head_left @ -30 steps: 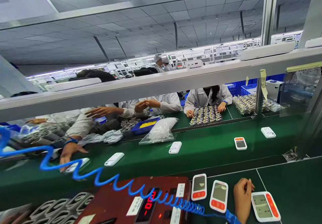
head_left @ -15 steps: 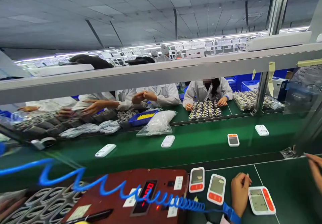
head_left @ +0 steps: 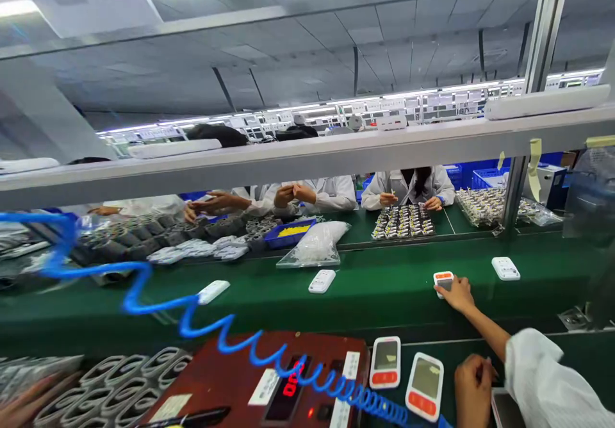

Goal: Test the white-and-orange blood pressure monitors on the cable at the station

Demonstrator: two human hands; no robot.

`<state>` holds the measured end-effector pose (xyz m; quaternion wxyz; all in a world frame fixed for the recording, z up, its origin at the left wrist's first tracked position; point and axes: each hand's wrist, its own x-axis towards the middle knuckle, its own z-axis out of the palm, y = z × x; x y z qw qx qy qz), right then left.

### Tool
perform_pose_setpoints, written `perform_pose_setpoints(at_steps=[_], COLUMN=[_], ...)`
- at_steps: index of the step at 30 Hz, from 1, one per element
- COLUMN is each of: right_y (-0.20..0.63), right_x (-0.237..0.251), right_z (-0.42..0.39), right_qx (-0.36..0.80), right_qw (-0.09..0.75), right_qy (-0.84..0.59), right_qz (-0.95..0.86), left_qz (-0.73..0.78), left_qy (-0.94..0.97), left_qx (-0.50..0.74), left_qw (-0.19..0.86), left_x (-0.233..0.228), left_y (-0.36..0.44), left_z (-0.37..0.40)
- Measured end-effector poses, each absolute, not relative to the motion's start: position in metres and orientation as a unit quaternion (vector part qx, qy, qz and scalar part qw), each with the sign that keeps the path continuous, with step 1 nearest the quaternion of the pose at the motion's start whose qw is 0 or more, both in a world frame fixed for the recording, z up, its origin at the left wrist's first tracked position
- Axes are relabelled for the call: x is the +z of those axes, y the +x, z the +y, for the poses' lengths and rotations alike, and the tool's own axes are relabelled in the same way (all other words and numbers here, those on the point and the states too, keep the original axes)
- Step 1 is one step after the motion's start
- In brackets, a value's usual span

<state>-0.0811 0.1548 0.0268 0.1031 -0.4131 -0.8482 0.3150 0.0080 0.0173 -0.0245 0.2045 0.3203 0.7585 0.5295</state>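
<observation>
My right hand [head_left: 459,295], in a white sleeve, reaches over the green belt. Its thumb and fingers grip the edges of a small white device [head_left: 442,279] with a grey screen and orange-red buttons. My left hand [head_left: 473,386] is low on the green bench with its fingers curled in; whether anything lies within them is hidden. Just right of it, another screen device [head_left: 507,409] is partly covered by my right sleeve. To the left lie two more white devices, a nearer one [head_left: 425,386] and a farther one [head_left: 385,362], screens up.
A red-brown box [head_left: 230,377] with a red digital display sits left, crossed by a coiled blue cord [head_left: 225,338]. White casings, including one [head_left: 321,281], lie on the belt [head_left: 384,274]. Co-workers sit opposite; a co-worker's hand [head_left: 38,393] is blurred at lower left beside grey rings [head_left: 122,383].
My right hand has come from the right edge onto the device on the belt. My left hand stays low with fingers curled. The view has shifted left and up.
</observation>
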Motion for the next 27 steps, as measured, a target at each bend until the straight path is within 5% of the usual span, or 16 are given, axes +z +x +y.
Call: perform_pose_setpoints(at_steps=[8, 18, 27], right_y=[-0.082, -0.009, 0.068], right_x=[0.036, 0.056, 0.105], right_z=[0.104, 0.106, 0.12], right_qx=[0.388, 0.656, 0.771], right_qw=[0.117, 0.227, 0.406], right_qy=[-0.249, -0.165, -0.268], right_qz=[-0.88, -0.701, -0.41], left_qz=[0.728, 0.719, 0.732], left_qy=[0.303, 0.334, 0.337], left_qx=[0.555, 0.563, 0.548], left_qw=[0.265, 0.236, 0.223], left_x=[0.012, -0.003, -0.001], left_y=[0.01, 0.007, 0.008], left_z=[0.006, 0.01, 0.01])
